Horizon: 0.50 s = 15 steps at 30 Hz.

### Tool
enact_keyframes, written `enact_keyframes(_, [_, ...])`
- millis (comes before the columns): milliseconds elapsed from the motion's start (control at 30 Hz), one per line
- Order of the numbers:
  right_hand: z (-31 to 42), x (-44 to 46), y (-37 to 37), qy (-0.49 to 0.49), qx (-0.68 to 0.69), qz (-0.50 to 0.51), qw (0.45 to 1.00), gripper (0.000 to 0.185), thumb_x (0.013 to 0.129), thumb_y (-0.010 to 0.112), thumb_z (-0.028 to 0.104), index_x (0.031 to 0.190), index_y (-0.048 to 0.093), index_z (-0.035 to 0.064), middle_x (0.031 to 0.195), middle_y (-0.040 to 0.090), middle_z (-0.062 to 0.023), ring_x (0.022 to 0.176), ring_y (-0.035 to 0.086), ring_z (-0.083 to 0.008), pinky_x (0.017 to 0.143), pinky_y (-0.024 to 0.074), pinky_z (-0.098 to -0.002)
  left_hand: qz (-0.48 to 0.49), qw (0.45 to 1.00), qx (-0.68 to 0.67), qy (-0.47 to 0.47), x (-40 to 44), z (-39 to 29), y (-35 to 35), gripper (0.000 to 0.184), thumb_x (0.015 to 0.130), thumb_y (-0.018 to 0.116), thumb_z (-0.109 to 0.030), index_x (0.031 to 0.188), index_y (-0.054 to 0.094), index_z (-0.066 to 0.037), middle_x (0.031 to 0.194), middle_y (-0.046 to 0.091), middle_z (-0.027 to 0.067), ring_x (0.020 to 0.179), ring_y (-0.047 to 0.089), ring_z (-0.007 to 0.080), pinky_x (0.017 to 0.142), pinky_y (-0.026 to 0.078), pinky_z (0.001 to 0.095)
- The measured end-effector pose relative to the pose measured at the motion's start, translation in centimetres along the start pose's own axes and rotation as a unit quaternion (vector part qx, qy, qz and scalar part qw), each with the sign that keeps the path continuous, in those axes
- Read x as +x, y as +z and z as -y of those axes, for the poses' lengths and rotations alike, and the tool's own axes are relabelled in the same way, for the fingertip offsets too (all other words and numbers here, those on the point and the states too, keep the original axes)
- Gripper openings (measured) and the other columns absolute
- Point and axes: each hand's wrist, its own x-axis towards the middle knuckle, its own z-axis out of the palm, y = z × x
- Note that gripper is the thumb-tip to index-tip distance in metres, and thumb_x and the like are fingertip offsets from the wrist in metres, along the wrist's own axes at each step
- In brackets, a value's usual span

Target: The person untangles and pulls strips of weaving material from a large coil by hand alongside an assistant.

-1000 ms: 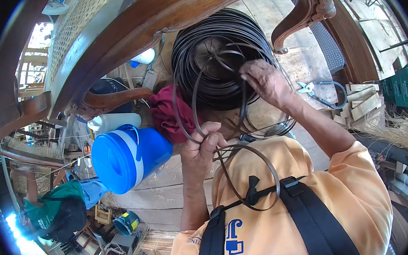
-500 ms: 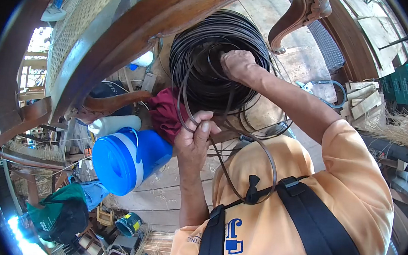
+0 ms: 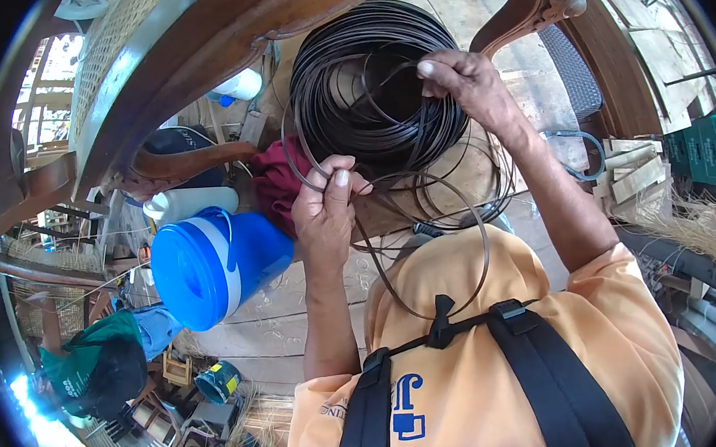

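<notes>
A large coil of thin dark brown strand (image 3: 323, 128) lies on the wooden boards in front of me. My left hand (image 3: 330, 200), near the coil's lower left edge, pinches a loose strand between thumb and fingers, and loops of it arc over my lap. At the coil's upper right, my right hand (image 3: 470, 85) is closed on a strand that rises from the coil's hollow. A crumpled dark red cloth (image 3: 275, 185) lies just left of my left hand.
A blue lidded bucket (image 3: 220, 267) and a white container (image 3: 191, 206) stand at left. Carved wooden furniture (image 3: 247, 30) arches overhead. Wood pieces (image 3: 635, 178) and a blue-handled tool (image 3: 586, 157) lie at right. Another person in green (image 3: 99, 363) is at lower left.
My right hand has come up out of the coil's hollow to its upper right. My left hand has shifted slightly up and left, still pinching the strand.
</notes>
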Motion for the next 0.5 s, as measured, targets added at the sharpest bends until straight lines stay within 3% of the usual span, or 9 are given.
enact_keyframes(100, [-0.7, -1.3, -1.0, 0.017, -0.011, -0.010, 1.000, 0.027, 0.089, 0.060, 0.027, 0.089, 0.065, -0.0003, 0.073, 0.061, -0.0028, 0.068, 0.057, -0.0089, 0.065, 0.0484, -0.0243, 0.002, 1.000, 0.008, -0.014, -0.4, 0.2, -0.4, 0.019, 0.093, 0.052, -0.016, 0.107, 0.057, -0.004, 0.076, 0.062, 0.0051, 0.046, 0.034, -0.0014, 0.041, 0.023, 0.0148])
enact_keyframes(200, [0.2, -2.4, -0.6, -0.021, -0.083, 0.037, 0.996, 0.027, 0.088, 0.062, 0.028, 0.083, 0.066, 0.0017, 0.065, 0.059, -0.0024, 0.063, 0.056, -0.0095, 0.058, 0.0445, -0.0286, 0.005, 0.999, 0.024, -0.027, -0.8, 1.2, -1.1, 0.020, 0.092, 0.054, -0.019, 0.105, 0.057, -0.005, 0.074, 0.063, 0.0061, 0.045, 0.038, 0.0003, 0.039, 0.025, 0.0144])
enact_keyframes(233, [0.8, -2.2, -0.6, 0.002, -0.098, 0.099, 0.990, 0.034, 0.088, 0.061, 0.031, 0.074, 0.063, -0.0003, 0.062, 0.055, -0.0017, 0.061, 0.053, -0.0104, 0.058, 0.0436, -0.0279, 0.008, 0.999, 0.019, -0.037, -1.0, 1.6, -1.3, 0.020, 0.092, 0.054, -0.019, 0.105, 0.057, -0.005, 0.074, 0.063, 0.0061, 0.045, 0.038, 0.0003, 0.039, 0.025, 0.0143])
enact_keyframes(300, [0.2, -1.1, -0.1, -0.223, -0.227, 0.075, 0.945, 0.038, 0.088, 0.060, 0.033, 0.070, 0.060, -0.0005, 0.059, 0.051, -0.0021, 0.057, 0.048, -0.0122, 0.058, 0.0423, -0.0286, 0.007, 0.999, 0.013, -0.050, -1.1, 2.7, -1.8, 0.020, 0.092, 0.055, -0.019, 0.104, 0.057, -0.004, 0.073, 0.063, 0.0061, 0.044, 0.038, 0.0003, 0.038, 0.024, 0.0142])
enact_keyframes(367, [0.5, -0.1, 0.6, -0.306, -0.242, 0.121, 0.913, 0.040, 0.087, 0.060, 0.037, 0.071, 0.059, 0.0010, 0.060, 0.049, -0.0043, 0.056, 0.047, -0.0165, 0.059, 0.0417, -0.0312, 0.000, 0.998, 0.025, -0.061, -1.5, 2.1, -2.0, 0.018, 0.093, 0.053, -0.016, 0.106, 0.057, -0.004, 0.075, 0.062, 0.0054, 0.045, 0.037, -0.0001, 0.040, 0.025, 0.0146])
enact_keyframes(433, [2.1, 0.4, 1.5, -0.039, -0.192, 0.289, 0.937, 0.038, 0.088, 0.058, 0.038, 0.079, 0.060, 0.0015, 0.057, 0.048, -0.0046, 0.055, 0.048, -0.0160, 0.058, 0.0413, -0.0326, -0.012, 0.998, 0.031, -0.057, -1.9, 1.6, -2.3, 0.017, 0.093, 0.053, -0.016, 0.105, 0.057, -0.004, 0.075, 0.062, 0.0051, 0.044, 0.036, -0.0001, 0.039, 0.025, 0.0148])
enact_keyframes(467, [2.9, 0.4, 2.0, 0.099, -0.158, 0.364, 0.913, 0.037, 0.088, 0.057, 0.039, 0.083, 0.061, 0.0018, 0.056, 0.048, -0.0047, 0.055, 0.049, -0.0157, 0.057, 0.0411, -0.0333, -0.020, 0.998, 0.033, -0.048, -2.0, 1.5, -2.7, 0.018, 0.092, 0.054, -0.018, 0.103, 0.057, -0.004, 0.073, 0.062, 0.0050, 0.042, 0.036, 0.0001, 0.038, 0.024, 0.0148])
enact_keyframes(500, [3.4, 0.5, 2.5, 0.119, -0.178, 0.375, 0.902, 0.034, 0.090, 0.054, 0.038, 0.089, 0.060, 0.0041, 0.052, 0.047, -0.0039, 0.052, 0.049, -0.0147, 0.057, 0.0421, -0.0322, -0.027, 0.998, 0.036, -0.038, -2.0, 1.2, -3.0, 0.018, 0.092, 0.054, -0.019, 0.102, 0.056, -0.004, 0.072, 0.062, 0.0050, 0.041, 0.035, 0.0002, 0.037, 0.023, 0.0148])
